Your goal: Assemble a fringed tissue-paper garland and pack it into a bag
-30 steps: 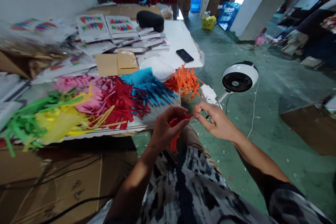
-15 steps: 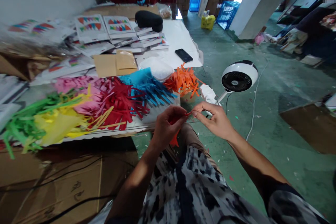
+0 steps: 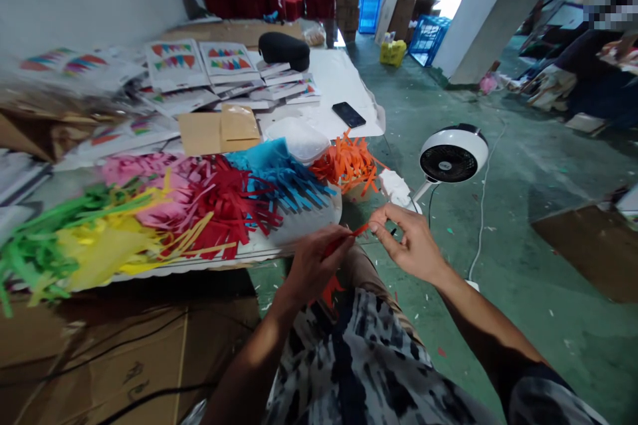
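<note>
Between my hands is a twisted piece of orange-red tissue paper (image 3: pixel 361 230), its fringed end (image 3: pixel 331 292) hanging below the left palm. My left hand (image 3: pixel 321 255) is closed around the body of it. The thumb and fingertips of my right hand (image 3: pixel 406 239) pinch the narrow twisted end. Both hands are over my lap, just off the table's front corner. Nearest to them on the table lie fringed tissue bundles: orange (image 3: pixel 349 163), blue (image 3: pixel 284 172) and dark red (image 3: pixel 229 202). Pink (image 3: pixel 164 186), yellow (image 3: pixel 109 242) and green (image 3: pixel 44 232) bundles spread farther left.
A white fan (image 3: pixel 453 153) stands to the right, its cable on the green floor. On the table (image 3: pixel 343 70) are a phone (image 3: pixel 349 114), a black case (image 3: pixel 284 51), brown envelopes (image 3: pixel 219 131) and packaged prints (image 3: pixel 177 65). Cardboard (image 3: pixel 144 358) and dark cables lie at lower left.
The right fingertips have drawn slightly away from the left hand, so more of the twisted orange-red end shows between them. The view has tilted a little.
</note>
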